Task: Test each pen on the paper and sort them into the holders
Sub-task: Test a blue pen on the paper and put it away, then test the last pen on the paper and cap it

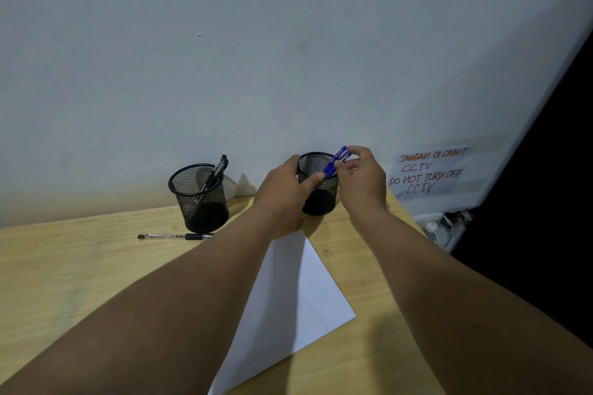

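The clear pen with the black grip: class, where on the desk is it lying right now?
In the head view the clear pen lies flat on the wooden desk, left of the paper, just in front of the left mesh holder.

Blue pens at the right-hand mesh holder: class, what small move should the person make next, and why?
Probably let go, so the blue pens drop fully into the right holder. The right hand pinches them at the rim with their lower ends already inside, while the left hand grips the holder's side to steady it. One clear pen lies on the table, not yet sorted.
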